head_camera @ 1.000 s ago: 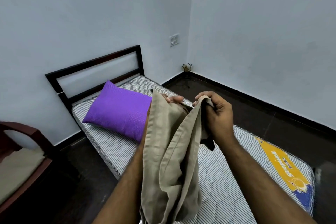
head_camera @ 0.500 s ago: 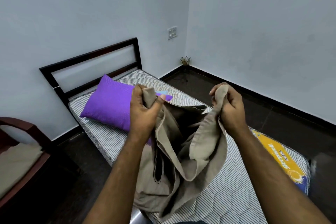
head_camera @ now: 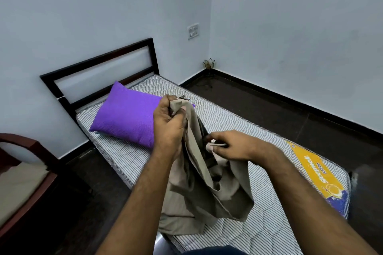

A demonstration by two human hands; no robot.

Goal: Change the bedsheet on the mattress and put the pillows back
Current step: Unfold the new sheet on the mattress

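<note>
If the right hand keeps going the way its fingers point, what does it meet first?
Probably the left hand: the right hand points left across the beige sheet, whose folds it already pinches. Depth is unclear.

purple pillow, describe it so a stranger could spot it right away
Find the striped bare mattress and its dark metal headboard. The plump rectangular purple pillow lies at that head end. It is the only vivid purple thing there.

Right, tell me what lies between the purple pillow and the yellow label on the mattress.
In the head view: both hands gripping the bunched beige sheet, over bare striped mattress.
</note>
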